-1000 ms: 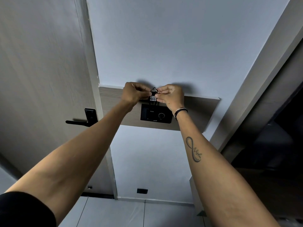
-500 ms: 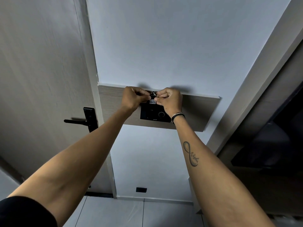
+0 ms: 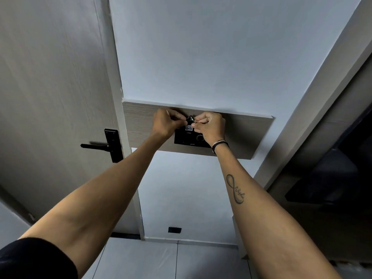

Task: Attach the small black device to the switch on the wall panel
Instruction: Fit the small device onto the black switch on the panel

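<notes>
A small black device with a white handwritten label and a metal ring is pinched between both hands, right at the top edge of the black switch plate. The plate, with a round dial at its right, sits on a wood-grain wall panel. My left hand grips the device from the left, fingers closed. From the right, my right hand pinches the ring and the device's side and hides the plate's right part. Whether the device touches the plate I cannot tell.
A grey door with a black lever handle stands left of the panel. A dark opening lies to the right. Low on the white wall is a black socket, above a tiled floor.
Both hands have come down together with the device, from the panel's top edge to the top of the switch plate. The grip of both hands is unchanged.
</notes>
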Tool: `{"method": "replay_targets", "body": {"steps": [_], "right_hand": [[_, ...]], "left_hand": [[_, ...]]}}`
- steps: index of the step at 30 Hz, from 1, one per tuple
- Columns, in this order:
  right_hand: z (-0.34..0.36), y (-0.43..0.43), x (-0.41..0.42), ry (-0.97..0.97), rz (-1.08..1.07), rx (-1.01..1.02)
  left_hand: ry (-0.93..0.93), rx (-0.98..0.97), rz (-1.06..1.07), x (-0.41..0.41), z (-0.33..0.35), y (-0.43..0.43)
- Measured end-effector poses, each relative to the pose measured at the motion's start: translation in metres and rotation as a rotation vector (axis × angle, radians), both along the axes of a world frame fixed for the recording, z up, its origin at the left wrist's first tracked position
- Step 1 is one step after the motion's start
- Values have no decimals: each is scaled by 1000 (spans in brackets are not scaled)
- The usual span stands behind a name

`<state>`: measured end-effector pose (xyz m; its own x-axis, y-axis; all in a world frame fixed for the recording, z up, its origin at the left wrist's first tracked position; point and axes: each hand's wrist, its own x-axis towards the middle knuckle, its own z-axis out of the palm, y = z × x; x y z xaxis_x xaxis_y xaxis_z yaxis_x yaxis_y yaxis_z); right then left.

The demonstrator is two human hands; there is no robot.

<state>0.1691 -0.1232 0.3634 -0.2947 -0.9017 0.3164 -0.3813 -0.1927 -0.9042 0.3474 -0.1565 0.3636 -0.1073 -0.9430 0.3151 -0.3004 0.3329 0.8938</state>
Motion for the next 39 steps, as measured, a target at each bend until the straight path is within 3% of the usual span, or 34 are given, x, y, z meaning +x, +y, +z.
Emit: {"method": "replay_targets", "body": {"steps": [27, 39], "right_hand": [[4, 10, 3, 211, -70, 31], [-3, 10, 5, 403, -75, -23]], "left_hand": [[-258, -133, 113, -4, 9, 7], [-414, -248, 136, -2, 6, 21]]}}
